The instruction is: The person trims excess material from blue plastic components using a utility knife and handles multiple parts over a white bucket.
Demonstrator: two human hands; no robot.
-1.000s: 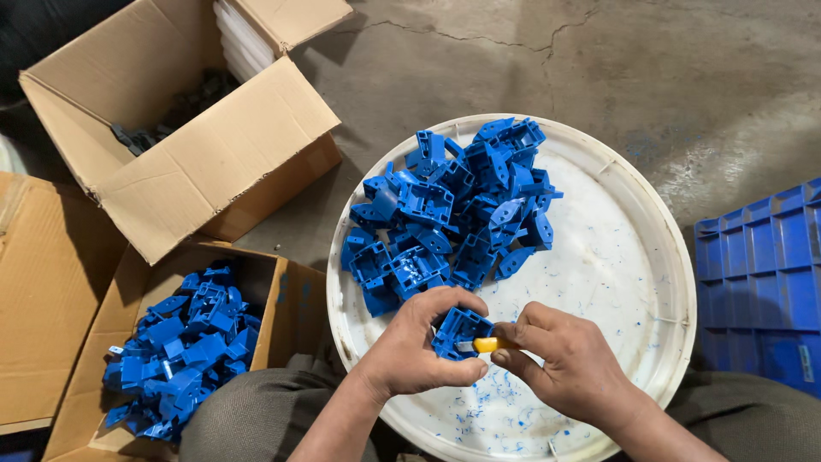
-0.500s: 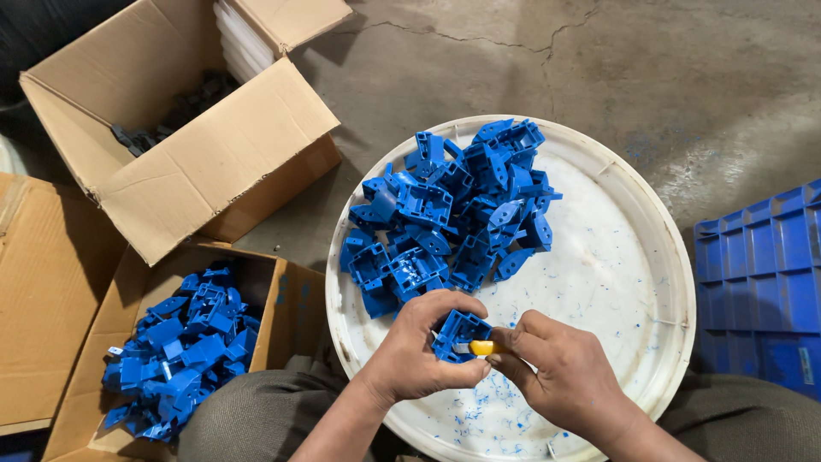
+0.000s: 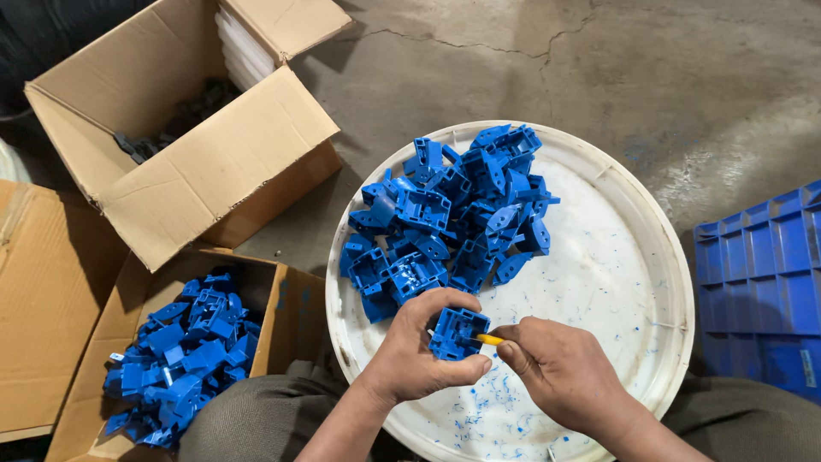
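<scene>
Head view looks down on a white round tray (image 3: 633, 257) on a concrete floor (image 3: 599, 68). The left hand (image 3: 419, 355) is closed around a small blue plastic part (image 3: 457, 332), held just above the tray's near side, below a pile of like parts (image 3: 453, 214). The right hand (image 3: 560, 368) is closed on a thin tool with a yellow handle (image 3: 489, 340), its tip touching the part; the blade itself is too small to make out.

The part looks like rigid moulded plastic, light and boxy with open ribs and thin walls. It should handle as stiff and not slippery, though edges may be sharp where flash remains. Blue shavings (image 3: 505, 402) speckle the tray under the hands. The outer walls look like the best hold, as the left fingers (image 3: 466, 368) and thumb now take it, leaving the open face toward the tool.

Both forearms come in from the bottom edge, wrists angled inward so the hands meet over the tray. The left hand is curled, palm down; the right hand is fisted, knuckles up, pinching the tool low.

A cardboard box (image 3: 184, 359) at the left holds more blue parts. A larger open box (image 3: 188, 145) stands behind it, and a blue crate (image 3: 761, 282) sits at the right.
</scene>
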